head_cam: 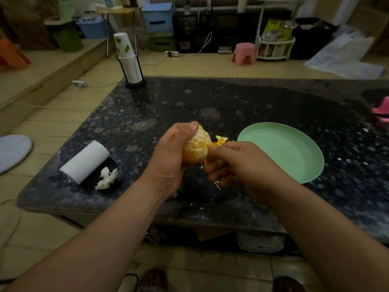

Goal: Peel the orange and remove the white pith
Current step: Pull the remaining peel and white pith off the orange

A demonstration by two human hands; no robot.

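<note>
Gripping the orange [196, 146] in the left hand [170, 157]: palm turned inward, fingers wrapped round the far side of the fruit, thumb pressed up over its top. Held above the dark speckled table [231, 102], just left of the green plate [294, 165], resting on nothing. Mostly peeled, pale segments showing under a web of white pith. Right hand [237, 165] set against it from the right, back of the hand up, fingers curled tight, tips pinched onto the orange's lower right flank. Cannot tell exactly what sits between those fingertips. White shred [216, 184] dangling under the curled fingers. Both forearms bare, angled in towards each other. Peel scraps [221, 141] on the table just behind the hands, by the plate's rim. Off left, a paper roll [85, 162] and a crumpled tissue [106, 178].
</note>
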